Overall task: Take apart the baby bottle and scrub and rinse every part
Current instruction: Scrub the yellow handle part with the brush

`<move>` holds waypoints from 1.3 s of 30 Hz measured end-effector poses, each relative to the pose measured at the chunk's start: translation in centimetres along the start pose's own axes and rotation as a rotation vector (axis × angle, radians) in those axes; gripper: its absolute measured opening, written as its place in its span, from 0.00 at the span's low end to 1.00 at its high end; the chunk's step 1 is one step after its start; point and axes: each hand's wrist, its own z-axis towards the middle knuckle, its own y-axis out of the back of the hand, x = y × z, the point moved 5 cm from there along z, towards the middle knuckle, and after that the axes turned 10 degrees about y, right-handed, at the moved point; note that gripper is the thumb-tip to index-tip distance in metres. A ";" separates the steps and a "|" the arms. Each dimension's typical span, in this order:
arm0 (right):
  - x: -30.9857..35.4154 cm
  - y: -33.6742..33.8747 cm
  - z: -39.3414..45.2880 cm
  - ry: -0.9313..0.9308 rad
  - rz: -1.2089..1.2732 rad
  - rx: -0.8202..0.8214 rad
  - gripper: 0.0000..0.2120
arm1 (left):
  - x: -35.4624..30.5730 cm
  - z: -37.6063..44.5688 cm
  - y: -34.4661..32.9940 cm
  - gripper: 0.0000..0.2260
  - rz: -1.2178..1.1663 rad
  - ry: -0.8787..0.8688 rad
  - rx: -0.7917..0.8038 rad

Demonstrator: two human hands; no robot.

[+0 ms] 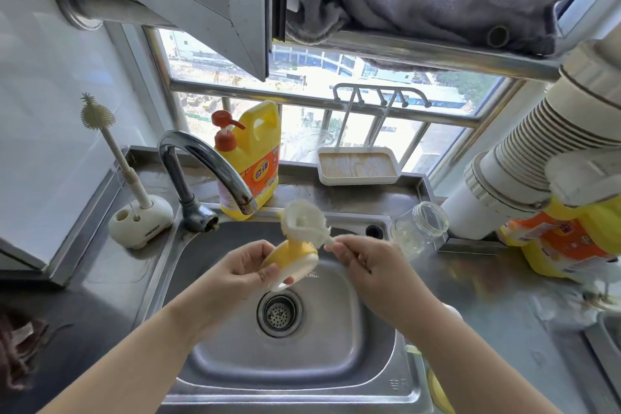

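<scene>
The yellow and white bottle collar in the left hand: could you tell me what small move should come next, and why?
Probably push the white bristled brush down into the yellow and white bottle collar and twist. The right hand pinches the brush handle, the left hand grips the collar over the steel sink, and the bristles sit just above it.

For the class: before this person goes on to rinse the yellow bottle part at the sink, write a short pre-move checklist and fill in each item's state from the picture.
1. Yellow bottle part held firmly by the left hand: ok.
2. Brush gripped by its handle in the right hand: ok.
3. Part held over the sink, not the counter: ok.
4. Water running from the tap: not ok, no stream visible.
5. Drain strainer unblocked: ok.
6. Clear bottle body set steady on the counter: cannot tell; it lies tilted near the sink's edge.
</scene>
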 end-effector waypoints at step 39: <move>-1.3 -0.6 -1.8 -0.099 -0.042 0.028 0.15 | -0.8 0.4 -0.2 0.08 -0.047 -0.042 -0.136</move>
